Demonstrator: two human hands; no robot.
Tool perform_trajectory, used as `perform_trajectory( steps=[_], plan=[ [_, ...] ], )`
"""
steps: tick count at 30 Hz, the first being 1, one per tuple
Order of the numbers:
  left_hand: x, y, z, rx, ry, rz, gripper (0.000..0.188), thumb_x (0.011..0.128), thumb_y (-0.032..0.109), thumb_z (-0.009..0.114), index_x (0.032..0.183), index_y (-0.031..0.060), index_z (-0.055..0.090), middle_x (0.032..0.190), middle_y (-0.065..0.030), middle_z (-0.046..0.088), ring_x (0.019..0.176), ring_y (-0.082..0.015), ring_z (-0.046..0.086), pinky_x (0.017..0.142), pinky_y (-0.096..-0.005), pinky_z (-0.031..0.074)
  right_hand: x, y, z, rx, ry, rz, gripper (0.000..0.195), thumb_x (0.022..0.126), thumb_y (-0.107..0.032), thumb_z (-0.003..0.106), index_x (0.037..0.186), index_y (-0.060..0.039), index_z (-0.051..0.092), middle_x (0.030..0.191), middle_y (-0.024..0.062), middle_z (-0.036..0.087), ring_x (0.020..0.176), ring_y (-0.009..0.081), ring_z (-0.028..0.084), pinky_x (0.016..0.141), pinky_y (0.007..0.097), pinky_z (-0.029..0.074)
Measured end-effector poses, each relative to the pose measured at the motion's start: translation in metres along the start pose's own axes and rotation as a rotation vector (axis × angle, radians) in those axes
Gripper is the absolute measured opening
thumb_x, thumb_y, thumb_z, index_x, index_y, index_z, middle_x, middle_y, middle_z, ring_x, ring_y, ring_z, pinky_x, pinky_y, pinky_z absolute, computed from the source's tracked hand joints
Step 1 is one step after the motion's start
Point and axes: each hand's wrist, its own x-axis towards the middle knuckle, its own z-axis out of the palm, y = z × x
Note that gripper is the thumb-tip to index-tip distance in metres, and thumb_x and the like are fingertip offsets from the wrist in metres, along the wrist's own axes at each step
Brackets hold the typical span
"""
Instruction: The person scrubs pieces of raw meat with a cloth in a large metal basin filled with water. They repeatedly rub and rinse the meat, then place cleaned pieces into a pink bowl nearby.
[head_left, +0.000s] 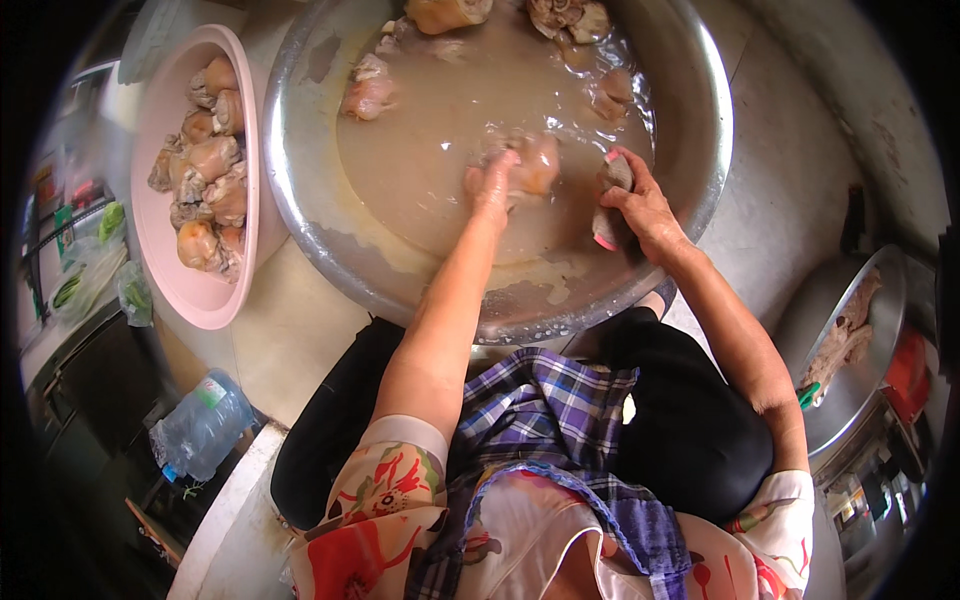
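A large metal basin holds cloudy water. My left hand is partly under the surface, gripping a piece of meat with skin and bone; its fingers are mostly hidden by the murky water. Above the water, near the basin's right side, my right hand grips a grey scrubbing pad with pink ends. More pieces lie in the water: one at the left, one at the right and several along the far side.
Left of the basin stands a pink plastic tub with several meat pieces. A clear plastic bottle lies at lower left, below bagged green vegetables. At the right is a metal bowl with meat and something green at its edge.
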Motion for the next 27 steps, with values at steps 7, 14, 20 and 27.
perform_trajectory(
  steps=[7, 14, 20, 27],
  plan=[
    [0.002, -0.019, -0.007, -0.595, -0.255, -0.177, 0.047, 0.083, 0.035, 0.047, 0.120, 0.0070, 0.048, 0.116, -0.0067, 0.054, 0.107, -0.0227, 0.052, 0.091, -0.0398, 0.043, 0.008, -0.021, 0.009, -0.049, -0.129, -0.155, 0.044, 0.080, -0.020, 0.057, 0.122, -0.0112, 0.046, 0.110, 0.0119, 0.055, 0.102, 0.0213, 0.051, 0.090, 0.0334, 0.041],
    [-0.052, 0.006, 0.032, -0.568, -0.375, -0.150, 0.042, 0.089, 0.043, 0.045, 0.119, 0.0143, 0.048, 0.113, -0.0023, 0.055, 0.102, -0.0183, 0.053, 0.085, -0.0366, 0.045, 0.025, -0.050, 0.040, -0.675, -0.050, -0.909, 0.037, 0.073, -0.011, 0.053, 0.109, -0.0107, 0.054, 0.106, 0.0152, 0.058, 0.102, 0.0383, 0.050, 0.089, 0.0436, 0.041],
    [-0.050, -0.010, 0.030, -0.622, -0.456, -0.064, 0.046, 0.080, 0.025, 0.057, 0.120, 0.0054, 0.045, 0.112, -0.0094, 0.053, 0.095, -0.0226, 0.057, 0.083, -0.0382, 0.050, 0.041, -0.046, 0.026, -0.414, 0.018, -0.711, 0.027, 0.083, -0.019, 0.055, 0.106, -0.0041, 0.056, 0.082, 0.0160, 0.062, 0.066, 0.0288, 0.060, 0.061, 0.0346, 0.049],
    [-0.055, -0.002, 0.027, -0.407, -0.302, 0.018, 0.043, 0.076, 0.020, 0.061, 0.114, 0.0034, 0.048, 0.101, -0.0071, 0.055, 0.092, -0.0189, 0.057, 0.073, -0.0350, 0.052, 0.047, -0.033, 0.004, 0.266, 0.059, -0.126, 0.038, 0.082, -0.030, 0.056, 0.104, 0.0006, 0.058, 0.083, 0.0109, 0.063, 0.077, 0.0163, 0.059, 0.070, 0.0270, 0.046]
  ],
)
